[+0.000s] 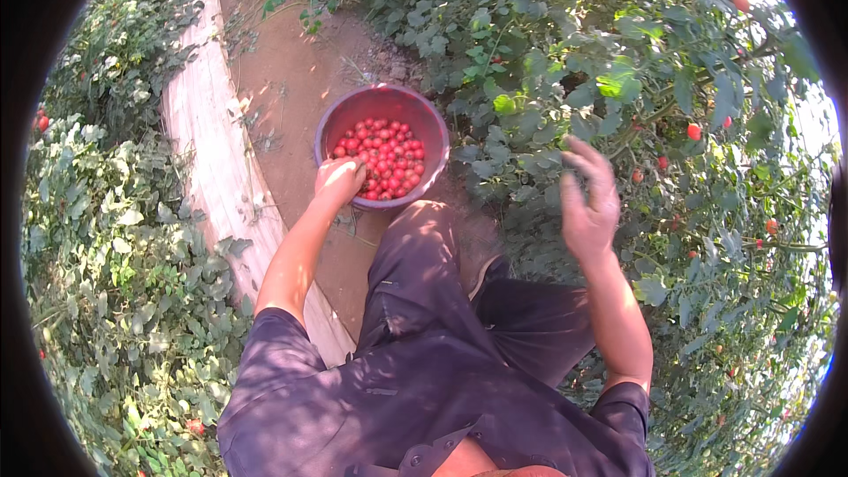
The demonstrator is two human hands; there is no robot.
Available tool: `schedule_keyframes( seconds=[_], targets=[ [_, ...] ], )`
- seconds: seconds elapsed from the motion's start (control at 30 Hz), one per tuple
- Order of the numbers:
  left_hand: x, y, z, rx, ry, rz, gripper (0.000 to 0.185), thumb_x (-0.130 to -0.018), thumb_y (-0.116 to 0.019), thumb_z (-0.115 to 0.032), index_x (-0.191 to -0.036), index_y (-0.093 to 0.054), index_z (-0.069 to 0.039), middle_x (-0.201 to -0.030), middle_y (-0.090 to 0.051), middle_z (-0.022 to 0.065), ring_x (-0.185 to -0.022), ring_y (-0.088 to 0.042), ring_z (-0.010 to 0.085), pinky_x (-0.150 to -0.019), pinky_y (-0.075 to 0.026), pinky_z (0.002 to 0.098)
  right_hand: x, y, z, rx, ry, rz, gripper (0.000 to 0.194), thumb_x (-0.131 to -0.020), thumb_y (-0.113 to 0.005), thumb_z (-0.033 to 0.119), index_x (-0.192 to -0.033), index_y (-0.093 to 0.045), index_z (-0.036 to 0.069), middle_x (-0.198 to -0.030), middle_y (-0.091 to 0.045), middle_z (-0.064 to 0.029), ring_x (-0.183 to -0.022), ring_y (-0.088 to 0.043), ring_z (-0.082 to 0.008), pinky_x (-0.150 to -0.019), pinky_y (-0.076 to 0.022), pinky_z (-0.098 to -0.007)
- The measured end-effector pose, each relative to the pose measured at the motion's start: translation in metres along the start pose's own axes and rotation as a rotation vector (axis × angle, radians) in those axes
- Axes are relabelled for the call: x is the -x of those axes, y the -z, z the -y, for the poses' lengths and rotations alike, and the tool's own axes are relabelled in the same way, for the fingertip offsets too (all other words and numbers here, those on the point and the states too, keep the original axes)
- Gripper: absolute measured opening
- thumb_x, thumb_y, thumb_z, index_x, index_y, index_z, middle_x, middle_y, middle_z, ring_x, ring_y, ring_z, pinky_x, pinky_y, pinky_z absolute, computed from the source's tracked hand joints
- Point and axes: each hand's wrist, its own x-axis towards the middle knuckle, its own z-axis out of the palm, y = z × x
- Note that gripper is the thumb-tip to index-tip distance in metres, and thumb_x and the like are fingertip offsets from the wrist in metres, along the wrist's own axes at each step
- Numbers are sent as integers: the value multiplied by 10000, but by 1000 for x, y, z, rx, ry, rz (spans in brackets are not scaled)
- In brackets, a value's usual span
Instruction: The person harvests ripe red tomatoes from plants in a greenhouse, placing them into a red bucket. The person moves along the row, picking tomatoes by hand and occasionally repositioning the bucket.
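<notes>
A round plastic bucket [434, 126], reddish inside with a purplish rim, stands on the soil path before my knee. Many small red tomatoes [391, 152] cover its bottom. My left hand [341, 177] is closed over the bucket's near-left rim, its fingertips curled inside close to the tomatoes and partly hidden. Raised at the right, my right hand [591, 202] is slightly blurred, with thumb and fingers apart and nothing seen between them. It is in front of leafy tomato plants [530, 165], left of a red tomato [693, 131] hanging on the vine.
A pale ground sheet [212, 126] runs along the left of the bare soil path [278, 73]. Beyond it grow more tomato plants [126, 265]. Dense foliage with scattered ripe tomatoes borders the right side. My bent legs [424, 258] are close behind the bucket.
</notes>
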Motion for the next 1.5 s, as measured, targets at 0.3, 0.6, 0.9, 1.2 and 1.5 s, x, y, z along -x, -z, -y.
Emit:
schedule_keyframes(
  seconds=[0.3, 0.6, 0.9, 1.2, 1.5],
  targets=[
    [-5, 7, -10, -17, 188, 34, 353, -974, -518, -383, -970, -733, -103, -971, -753, 116, -915, -716, 338, -862, -551, 457, -11, -194, -96, -378, -494, 298, 326, -990, -584, 127, -1275, -649, -17, -1230, -692, -165, -1096, -675, -226, -951, -522, -348],
    [-13, -2, -6, -19, 179, 1, 309, -957, -569, -345, -888, -737, -95, -919, -752, 124, -863, -723, 326, -815, -568, 459, -104, -294, -277, -575, -909, -3, 339, -979, -591, 165, -1290, -596, 29, -1097, -680, -101, -912, -652, -201, -722, -528, -337],
    [-9, -16, 5, -16, 45, -168, 245, -918, -635, -294, -799, -708, -93, -767, -730, 105, -769, -722, 287, -747, -564, 427, -155, -321, -383, -772, -881, -235, 257, -983, -643, 230, -1194, -609, 88, -966, -647, -54, -778, -616, -204, -617, -483, -378],
    [-5, -6, 1, -27, 105, -103, 230, -900, -637, -272, -782, -703, -85, -738, -717, 112, -732, -717, 293, -739, -552, 437, -151, -348, -411, -781, -805, -121, 212, -916, -699, 262, -1048, -647, 104, -894, -667, -49, -763, -643, -223, -631, -488, -371],
    [-1, 8, -2, -63, 227, 70, 268, -936, -576, -304, -840, -727, -104, -804, -738, 110, -820, -724, 291, -810, -548, 448, -144, -329, -352, 1135, 119, 657, 168, -782, -799, 285, -908, -769, 178, -876, -750, -18, -886, -737, -221, -716, -532, -344]
  ],
)
